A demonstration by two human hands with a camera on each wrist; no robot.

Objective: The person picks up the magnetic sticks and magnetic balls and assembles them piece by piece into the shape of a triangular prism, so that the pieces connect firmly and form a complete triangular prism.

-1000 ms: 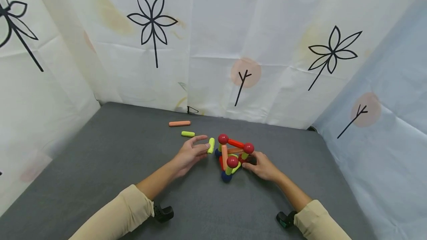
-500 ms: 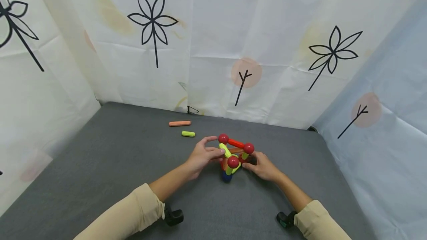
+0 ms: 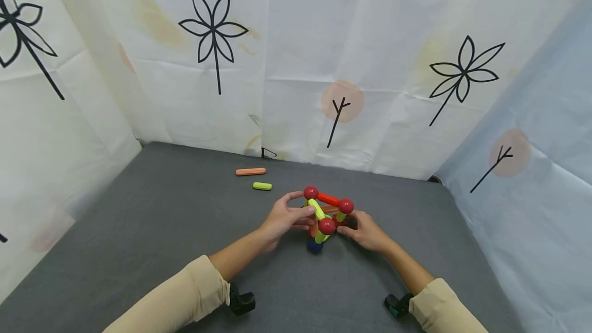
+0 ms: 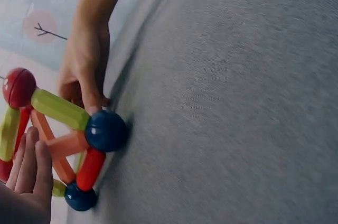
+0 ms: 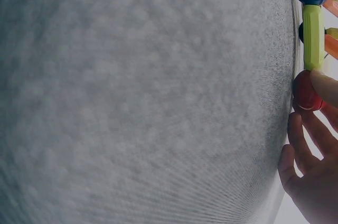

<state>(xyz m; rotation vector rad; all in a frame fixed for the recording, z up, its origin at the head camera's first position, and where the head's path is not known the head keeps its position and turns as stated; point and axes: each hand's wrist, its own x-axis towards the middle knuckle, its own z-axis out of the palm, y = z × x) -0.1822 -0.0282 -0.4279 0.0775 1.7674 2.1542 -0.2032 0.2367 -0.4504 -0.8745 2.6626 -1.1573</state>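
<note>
A frame of magnetic rods and balls stands on the table. Red balls form its top corners: one at the front (image 3: 327, 226), one at the back left, one at the right. My left hand (image 3: 283, 221) pinches a yellow-green rod (image 3: 316, 209), which spans the front and back-left top balls. In the left wrist view that rod (image 4: 8, 134) meets the red ball (image 4: 19, 87). With thumb and fingers, my right hand (image 3: 367, 233) grips the low red ball (image 5: 306, 92) at the base's right corner. A blue ball (image 3: 315, 245) marks the base's front corner. Fingers partly hide the left side.
An orange rod (image 3: 251, 171) and a short yellow-green rod (image 3: 262, 186) lie loose on the grey table (image 3: 162, 209), behind and left of the frame. A patterned cloth wall (image 3: 296, 66) rises at the table's back edge and along both sides.
My left hand has moved right, carrying the yellow-green rod from beside the frame onto its top left edge, between two red balls. My right hand has stayed at the low red ball.
</note>
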